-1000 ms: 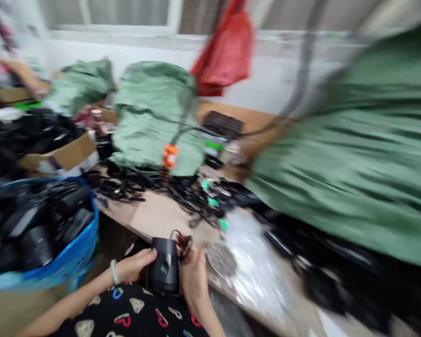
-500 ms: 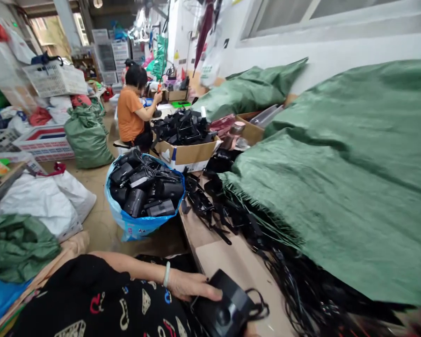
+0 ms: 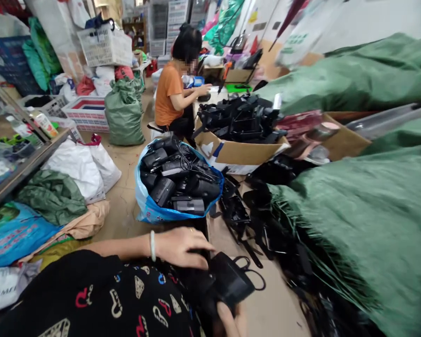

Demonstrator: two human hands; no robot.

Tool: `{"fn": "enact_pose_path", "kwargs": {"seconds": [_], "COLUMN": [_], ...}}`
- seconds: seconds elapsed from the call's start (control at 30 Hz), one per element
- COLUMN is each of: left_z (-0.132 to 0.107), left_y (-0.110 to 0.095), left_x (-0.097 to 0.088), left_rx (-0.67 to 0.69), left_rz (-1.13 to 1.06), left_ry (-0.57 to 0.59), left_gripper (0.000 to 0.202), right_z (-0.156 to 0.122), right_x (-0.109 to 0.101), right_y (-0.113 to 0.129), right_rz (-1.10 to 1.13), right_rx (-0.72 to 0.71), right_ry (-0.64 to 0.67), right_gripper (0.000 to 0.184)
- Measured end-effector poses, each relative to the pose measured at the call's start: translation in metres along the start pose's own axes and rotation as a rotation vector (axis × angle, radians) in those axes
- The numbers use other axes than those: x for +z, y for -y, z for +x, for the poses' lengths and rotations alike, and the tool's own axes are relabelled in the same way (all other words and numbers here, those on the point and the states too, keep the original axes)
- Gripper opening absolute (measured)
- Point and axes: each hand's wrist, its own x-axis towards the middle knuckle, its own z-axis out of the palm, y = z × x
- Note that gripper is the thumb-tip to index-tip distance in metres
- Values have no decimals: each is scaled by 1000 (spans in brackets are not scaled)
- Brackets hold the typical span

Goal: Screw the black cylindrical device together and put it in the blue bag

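While the right hand (image 3: pixel 233 322) pinches the lower edge of a black box (image 3: pixel 231 281), its thumb against the side, the left hand (image 3: pixel 183 248) is spread beside the box's other end, fingers apart; whether they touch it I cannot tell. The box is held tilted above the lap, by the near edge of the counter (image 3: pixel 284 304), with a looped cord (image 3: pixel 265 282) sticking out over the counter. It looks like hard, smooth plastic, so it should be stiff, fairly light and perhaps slippery; its broad sides seem the best hold, keeping strain off the thin cord, which should bend easily. The right hand is cut off at the bottom, its other fingers mostly hidden. Below the left hand, dark parts merge with the black shirt (image 3: pixel 101 285), so the box's full outline is hard to make out.
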Motion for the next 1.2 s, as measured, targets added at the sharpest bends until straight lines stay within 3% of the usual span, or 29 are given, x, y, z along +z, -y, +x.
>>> {"fn": "enact_pose_path", "kwargs": {"seconds": [0.07,0.13,0.2,0.27,0.37,0.47,0.5,0.63,0.73,0.87,0.97,1.03,1.2], "left_z": [-20,-45,-71,-91,-103,-101,-100,-99,-102,-106,-110,-111,-111], "left_y": [10,26,46,65,82,83,82,70,60,55,59,63,65], "left_x": [-41,-80,-108,-122,-126,-128,-129,-133,-126,-113,-106,-102,-100], "left_rx": [-111,-298,-464,-487,-449,-395,-368,-332,-355,-269,-257,-261,-252], "left_rz": [178,414,588,632,644,635,621,561,539,516,518,585,789], "left_ry": [-267,-418,-369,-214,-67,-33,-36,-176,-307,-340,-448,-474,-348], "left_gripper": [28,27,24,33,35,11,14,22,19,19,20,21,24], "right_z": [5,13,24,35,51,66,72,100,124,152,167,173,181], "right_x": [2,0,-2,-1,5,14,16,22,34,74,115,141,181], "right_y": [14,28,43,58,78,97,103,136,170,216,238,245,239], "right_rz": [118,133,71,11,10,49,64,145,135,-305,-594,-757,-1346], "right_rx": [91,131,112,89,29,-34,-49,-160,-317,-562,-798,-963,-1275], "right_ry": [-9,-11,-15,-3,-2,29,44,42,39,129,223,329,519], "right_gripper": [74,78,84,88,93,93,91,83,90,101,108,104,79]}}
